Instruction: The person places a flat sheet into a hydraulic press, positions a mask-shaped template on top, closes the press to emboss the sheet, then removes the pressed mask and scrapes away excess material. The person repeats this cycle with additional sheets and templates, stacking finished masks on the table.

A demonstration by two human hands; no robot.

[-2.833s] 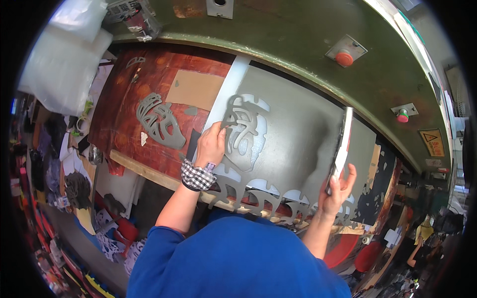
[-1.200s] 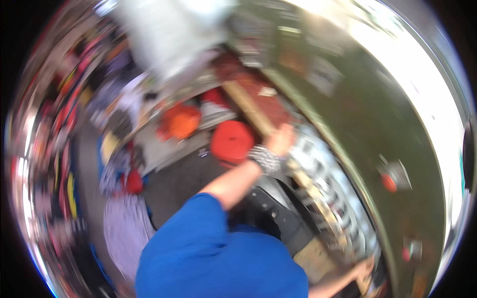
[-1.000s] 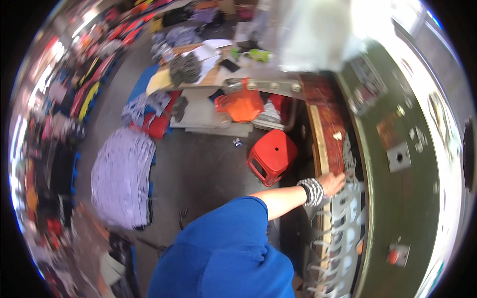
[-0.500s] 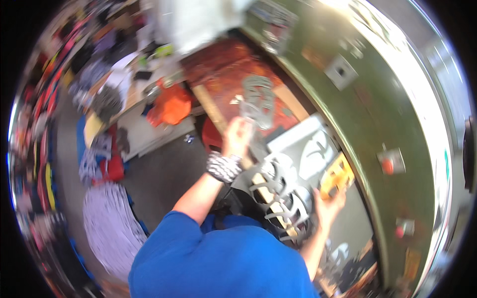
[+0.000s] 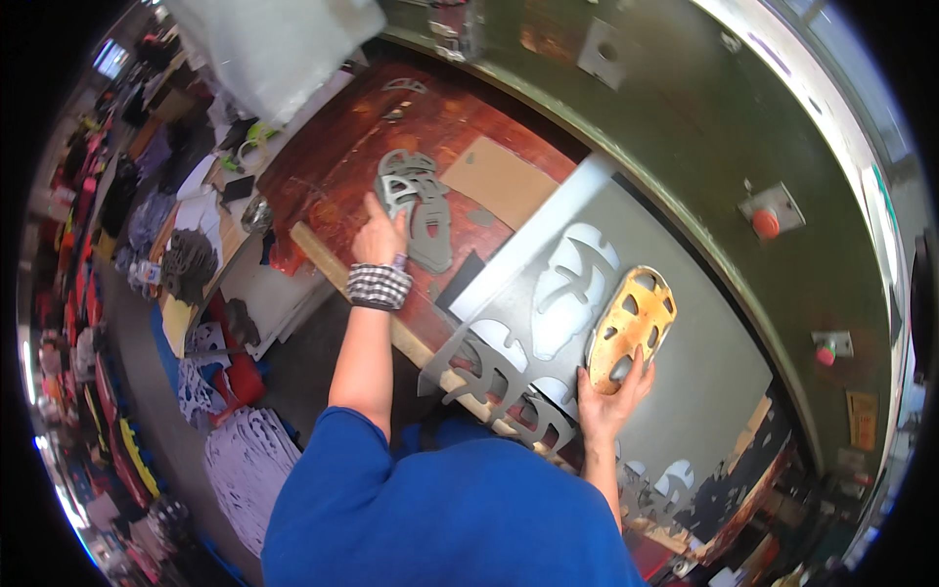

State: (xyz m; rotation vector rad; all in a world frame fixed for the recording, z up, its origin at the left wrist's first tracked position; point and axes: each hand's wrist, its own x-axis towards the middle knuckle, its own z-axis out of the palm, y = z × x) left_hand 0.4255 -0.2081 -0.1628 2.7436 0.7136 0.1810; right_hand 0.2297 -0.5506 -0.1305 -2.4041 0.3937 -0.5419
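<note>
Near right: yellow triangle sign [image 5: 861,419] on green machine [image 5: 704,127], small, w/ a red button [image 5: 826,354] just above it. Right hand [image 5: 608,403], fingers spread, rests flat on near end of die [image 5: 629,328]: yellow-orange oval, slotted, mottled surface, lying on grey sheet [image 5: 685,382]. Sheet is thin, matte, w/ cut-out gaps showing white beneath, its near edge left in lacy strips. Left hand [image 5: 381,235], checked cuff at wrist, fingers pressed down on grey cutout [image 5: 419,201], flat, same slotted shape, on worn red-brown counter [image 5: 323,176]. Tan card [image 5: 499,181] just right of cutout. Farther right: 2nd red button [image 5: 765,223] on square plate. Far left: white plastic wrap [image 5: 274,44].
</note>
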